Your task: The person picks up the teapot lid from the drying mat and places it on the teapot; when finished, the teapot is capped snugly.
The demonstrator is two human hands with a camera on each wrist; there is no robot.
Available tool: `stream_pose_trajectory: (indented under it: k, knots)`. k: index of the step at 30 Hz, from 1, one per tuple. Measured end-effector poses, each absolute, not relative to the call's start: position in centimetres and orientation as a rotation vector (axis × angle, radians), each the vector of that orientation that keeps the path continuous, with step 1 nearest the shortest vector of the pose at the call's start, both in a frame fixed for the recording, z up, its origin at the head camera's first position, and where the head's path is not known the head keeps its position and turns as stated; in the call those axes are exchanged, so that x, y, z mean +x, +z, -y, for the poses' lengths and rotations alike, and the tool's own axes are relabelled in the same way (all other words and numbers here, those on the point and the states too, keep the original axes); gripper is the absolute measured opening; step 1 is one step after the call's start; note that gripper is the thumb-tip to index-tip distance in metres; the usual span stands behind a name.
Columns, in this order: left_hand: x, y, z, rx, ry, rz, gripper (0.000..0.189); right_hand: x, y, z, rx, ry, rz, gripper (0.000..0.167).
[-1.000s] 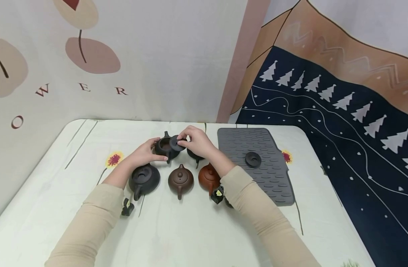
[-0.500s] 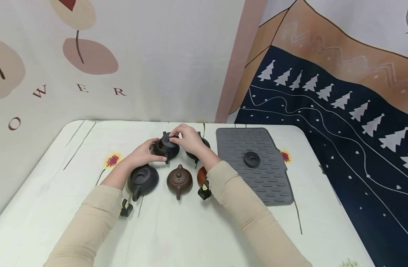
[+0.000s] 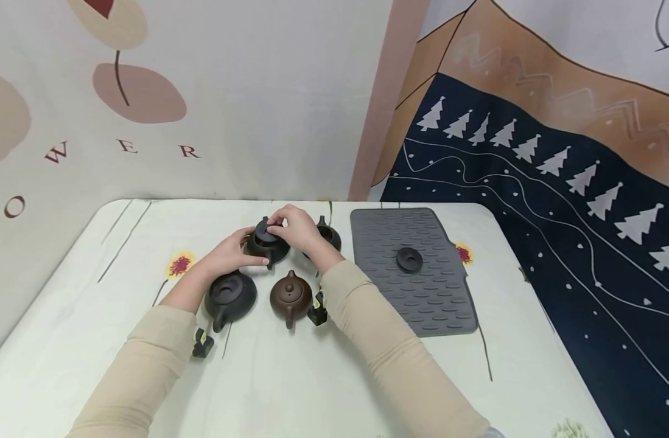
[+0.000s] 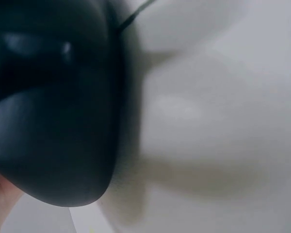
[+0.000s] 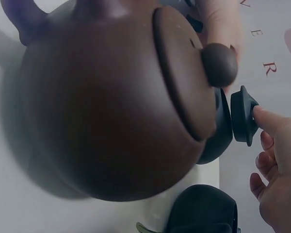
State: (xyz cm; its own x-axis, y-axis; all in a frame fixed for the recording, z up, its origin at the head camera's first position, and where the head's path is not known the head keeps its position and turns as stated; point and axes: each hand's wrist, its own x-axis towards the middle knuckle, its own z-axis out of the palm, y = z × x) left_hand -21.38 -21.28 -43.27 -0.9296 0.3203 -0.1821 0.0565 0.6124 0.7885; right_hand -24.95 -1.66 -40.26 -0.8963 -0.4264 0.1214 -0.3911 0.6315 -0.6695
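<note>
My left hand [image 3: 228, 252] grips a small black teapot [image 3: 273, 252] from its left side, the thumb along its near side. Between thumb and fingers, my right hand [image 3: 297, 230] pinches a black lid [image 5: 242, 116] by its knob. The lid is tilted right at the teapot's mouth; whether it touches the rim I cannot tell. A brown teapot [image 3: 291, 297] with its lid on stands in front and looms large in the right wrist view. Under my left forearm sits a larger dark teapot [image 3: 232, 298], which also fills the left wrist view's left side.
Behind my right wrist stands another black teapot [image 3: 330, 233] without a lid, partly covered. On the right, a grey mat [image 3: 438, 304] carries a loose black lid [image 3: 409, 260]. The red-brown teapot is hidden by my right sleeve.
My right hand has carried the lid left, from the right side of the teapot to over its mouth. My left hand keeps its grip. The red-brown teapot has gone behind the right sleeve.
</note>
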Motion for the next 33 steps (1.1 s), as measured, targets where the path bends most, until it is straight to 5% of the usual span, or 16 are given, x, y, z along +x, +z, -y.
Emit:
stream_pose_trajectory:
  k: [33]
  knots:
    - [-21.2,-43.2,21.1,0.294,1.217,-2.541,0.100,-24.5,-41.0,2.8,-0.680,-1.025,-2.812,0.013]
